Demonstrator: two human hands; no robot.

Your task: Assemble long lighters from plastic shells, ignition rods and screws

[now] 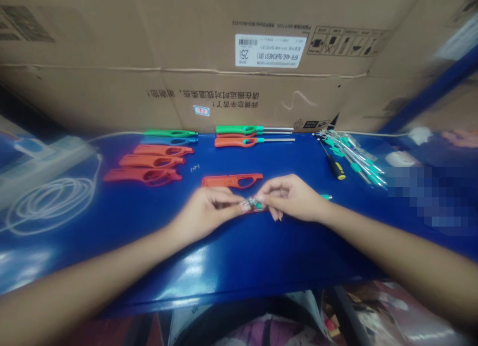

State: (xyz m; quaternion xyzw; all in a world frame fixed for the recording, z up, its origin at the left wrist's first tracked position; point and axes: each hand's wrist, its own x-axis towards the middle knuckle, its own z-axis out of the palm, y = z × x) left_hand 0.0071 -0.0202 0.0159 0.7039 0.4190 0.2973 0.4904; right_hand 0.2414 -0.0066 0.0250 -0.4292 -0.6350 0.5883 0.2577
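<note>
My left hand [207, 210] and my right hand [289, 197] meet at the middle of the blue table [239, 256], fingers pinched together. Between the fingertips sits a small clear and green lighter part [253, 203], held over an orange shell piece whose edge shows under my right hand. Just behind my hands lies an orange lighter handle shell [231, 180], flat on the table. A green tip [326, 197] pokes out to the right of my right wrist.
Several orange, green and blue handle shells [153, 161] lie at the back left. Assembled long lighters [248, 136] rest at the back centre. A pile of metal rods with green ends [354, 157] and a black-yellow screwdriver [336, 167] sit right. Coiled white cable [48, 201] lies left, cardboard boxes [231, 57] behind.
</note>
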